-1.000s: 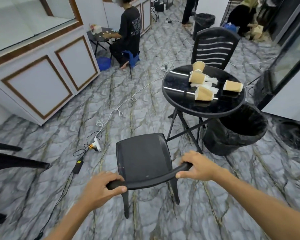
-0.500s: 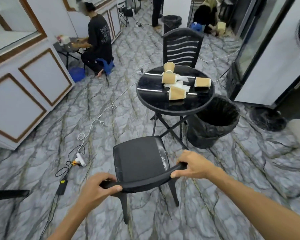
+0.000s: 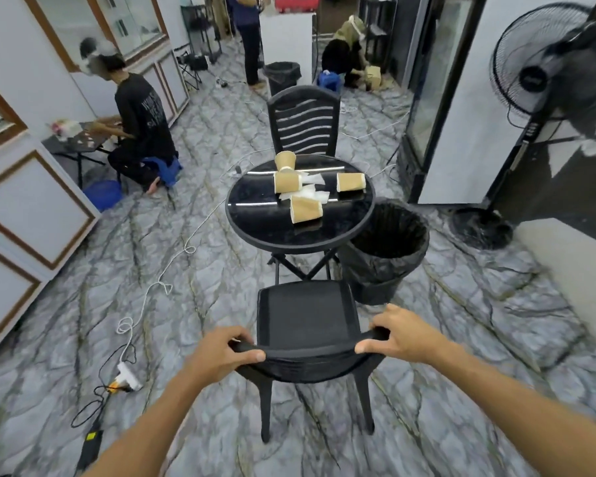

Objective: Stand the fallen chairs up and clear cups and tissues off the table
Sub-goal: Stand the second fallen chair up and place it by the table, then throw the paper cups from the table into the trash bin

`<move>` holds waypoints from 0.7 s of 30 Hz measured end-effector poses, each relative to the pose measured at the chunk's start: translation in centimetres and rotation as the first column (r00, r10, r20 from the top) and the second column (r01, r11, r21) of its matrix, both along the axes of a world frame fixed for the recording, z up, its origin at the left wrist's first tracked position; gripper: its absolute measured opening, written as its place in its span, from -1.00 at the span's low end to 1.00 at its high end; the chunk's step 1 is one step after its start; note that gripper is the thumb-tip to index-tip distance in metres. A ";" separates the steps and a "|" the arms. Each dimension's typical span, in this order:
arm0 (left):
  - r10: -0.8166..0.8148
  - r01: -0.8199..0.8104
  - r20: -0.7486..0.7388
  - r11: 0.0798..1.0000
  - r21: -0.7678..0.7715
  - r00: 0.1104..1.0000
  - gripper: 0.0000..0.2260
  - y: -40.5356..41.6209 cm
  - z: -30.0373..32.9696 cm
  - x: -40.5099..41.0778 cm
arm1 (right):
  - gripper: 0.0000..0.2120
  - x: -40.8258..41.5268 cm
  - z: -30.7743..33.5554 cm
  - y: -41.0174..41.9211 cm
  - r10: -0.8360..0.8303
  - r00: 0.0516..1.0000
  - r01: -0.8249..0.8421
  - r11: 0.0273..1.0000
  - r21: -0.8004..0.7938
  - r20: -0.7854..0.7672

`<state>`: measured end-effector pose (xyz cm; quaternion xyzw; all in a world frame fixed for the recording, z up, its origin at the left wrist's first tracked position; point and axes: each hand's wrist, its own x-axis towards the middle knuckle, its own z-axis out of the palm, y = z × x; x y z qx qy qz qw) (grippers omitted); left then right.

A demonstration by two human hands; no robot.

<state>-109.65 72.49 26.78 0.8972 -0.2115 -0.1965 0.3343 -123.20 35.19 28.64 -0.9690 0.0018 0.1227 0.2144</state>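
Observation:
A black plastic chair (image 3: pixel 303 315) stands upright right in front of me, its seat facing the round black table (image 3: pixel 255 218). My left hand (image 3: pixel 224 352) grips the left end of its top rail and my right hand (image 3: pixel 398 333) grips the right end. Several tan paper cups lie tipped on the table, one nearest me (image 3: pixel 305 210), one at the right (image 3: pixel 351 182), among white tissues (image 3: pixel 312 192). A second black chair (image 3: pixel 303 122) stands upright behind the table.
A black-lined bin (image 3: pixel 386 249) stands right of the table, next to the chair. A white cable and power strip (image 3: pixel 128 376) trail across the marble floor on the left. A standing fan (image 3: pixel 530 84) is at right. People sit and stand further back.
The chair, held in both hands, has come round to face the table squarely and sits closer to it. My view has swung left to centre on the table.

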 end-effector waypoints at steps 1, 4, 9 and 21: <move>0.005 -0.005 0.000 1.000 0.011 1.000 -0.50 0.0 -0.5 -0.3 | -0.47 -0.3 -0.1 0.1 -0.006 1.000 0.006 1.000 0.010 0.008; 0.047 -0.047 0.025 0.999 -0.004 0.999 -0.63 0.2 -1.3 -0.8 | -0.48 -1.3 -0.3 0.7 -0.064 0.995 0.060 0.996 0.058 0.076; 0.009 -0.009 -0.019 1.000 0.008 1.000 -0.57 -0.4 -0.1 -1.5 | -0.40 -2.6 -0.7 1.1 -0.120 0.992 0.118 0.992 0.055 0.044; -0.151 0.139 0.068 0.978 0.157 0.986 -0.68 -6.2 6.0 -1.5 | -0.19 -2.8 4.8 -0.7 -0.218 0.975 0.220 0.972 0.081 -0.039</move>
